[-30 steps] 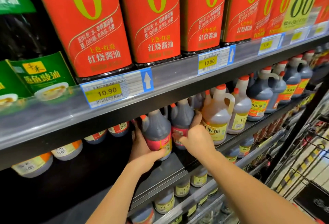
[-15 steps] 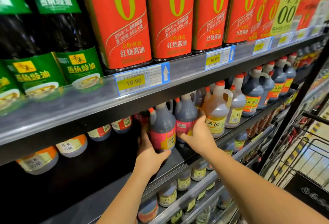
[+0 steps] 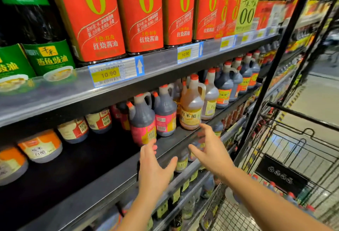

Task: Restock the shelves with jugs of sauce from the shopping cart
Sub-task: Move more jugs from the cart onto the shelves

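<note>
The left hand (image 3: 155, 166) and right hand (image 3: 211, 154) had come off the dark jugs (image 3: 143, 126), fingers spread, holding nothing. Both jugs stood on the shelf (image 3: 91, 166); the shopping cart (image 3: 302, 116) likely came next.

Light: bright, overhead, white.
Shadow: black beneath the upper shelf (image 3: 55, 98).
Glare: pale sheen along its front.
Blur: jugs (image 3: 40, 146) far left smeared.
Edges: post (image 3: 276, 62) bowed.

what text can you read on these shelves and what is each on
"10.90": yellow price tag on the upper shelf edge
"红烧酱油": tall red-labelled bottle
"蒸鱼豉油": green-labelled dark bottle
"白米醋": amber plastic jug
"00": pale yellow-green label
Small print and barcodes: too blurred to read
</note>
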